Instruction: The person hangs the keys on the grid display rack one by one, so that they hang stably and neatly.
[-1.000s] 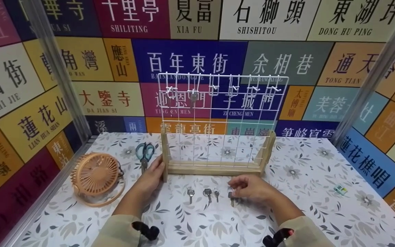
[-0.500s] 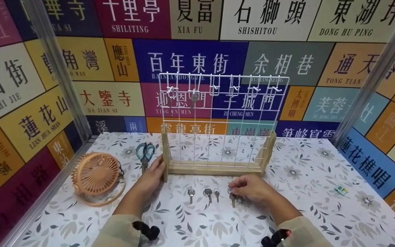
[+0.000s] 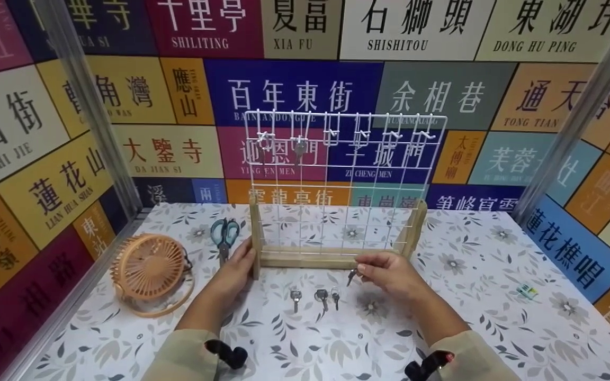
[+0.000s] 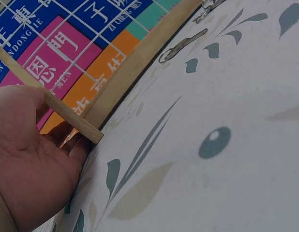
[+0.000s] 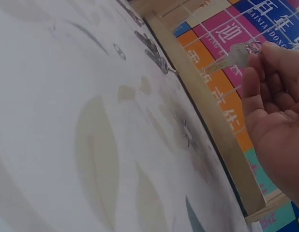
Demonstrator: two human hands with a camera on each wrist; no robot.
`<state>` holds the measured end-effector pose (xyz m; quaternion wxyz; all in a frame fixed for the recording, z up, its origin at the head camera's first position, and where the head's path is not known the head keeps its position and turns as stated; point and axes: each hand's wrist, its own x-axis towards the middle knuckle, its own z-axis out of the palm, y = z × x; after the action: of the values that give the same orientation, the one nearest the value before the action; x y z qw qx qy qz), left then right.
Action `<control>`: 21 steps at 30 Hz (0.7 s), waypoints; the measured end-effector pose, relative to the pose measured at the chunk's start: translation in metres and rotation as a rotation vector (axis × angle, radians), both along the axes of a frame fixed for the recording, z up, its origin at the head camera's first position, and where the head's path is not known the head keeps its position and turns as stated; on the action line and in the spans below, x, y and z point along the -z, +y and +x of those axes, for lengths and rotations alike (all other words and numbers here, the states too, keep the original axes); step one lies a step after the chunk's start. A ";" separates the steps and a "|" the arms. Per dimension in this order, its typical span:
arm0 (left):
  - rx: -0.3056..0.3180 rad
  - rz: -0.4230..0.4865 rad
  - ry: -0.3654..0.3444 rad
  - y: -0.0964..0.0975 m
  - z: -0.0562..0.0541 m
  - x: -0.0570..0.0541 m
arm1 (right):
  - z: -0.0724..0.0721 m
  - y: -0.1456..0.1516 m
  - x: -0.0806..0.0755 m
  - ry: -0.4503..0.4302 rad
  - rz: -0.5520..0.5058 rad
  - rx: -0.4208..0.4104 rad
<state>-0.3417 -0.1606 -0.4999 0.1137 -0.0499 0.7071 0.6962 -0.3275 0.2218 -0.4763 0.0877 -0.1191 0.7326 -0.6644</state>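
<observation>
Key (image 5: 239, 55): pinching it at its ring end between thumb and fingertips of the right hand (image 3: 389, 275), just in front of the wire rack (image 3: 284, 260). Gripping the rack's left upright (image 4: 73, 118) with the left hand (image 4: 33, 152). Seeing loose keys (image 3: 322, 294) lying before the rack, fan (image 3: 149, 267) and scissors (image 3: 224, 238) standing or lying left of it.

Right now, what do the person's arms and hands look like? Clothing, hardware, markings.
Left sleeve and right sleeve: plain pale beige-green, ending on the forearms. Each carries a small black rounded device, left device and right device; the right one shows a red spot. Left hand and right hand: bare, no gloves.
</observation>
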 end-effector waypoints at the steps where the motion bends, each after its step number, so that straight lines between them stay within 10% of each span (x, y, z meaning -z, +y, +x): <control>1: 0.002 0.003 0.000 0.000 0.000 0.000 | 0.002 -0.002 -0.004 0.001 -0.039 -0.006; 21: 0.029 -0.024 0.035 -0.002 0.002 0.000 | 0.016 -0.056 -0.108 0.150 -0.317 0.135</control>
<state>-0.3400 -0.1621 -0.4997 0.1104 -0.0289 0.7181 0.6866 -0.3119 0.1653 -0.3684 -0.0317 -0.1311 0.6297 -0.7651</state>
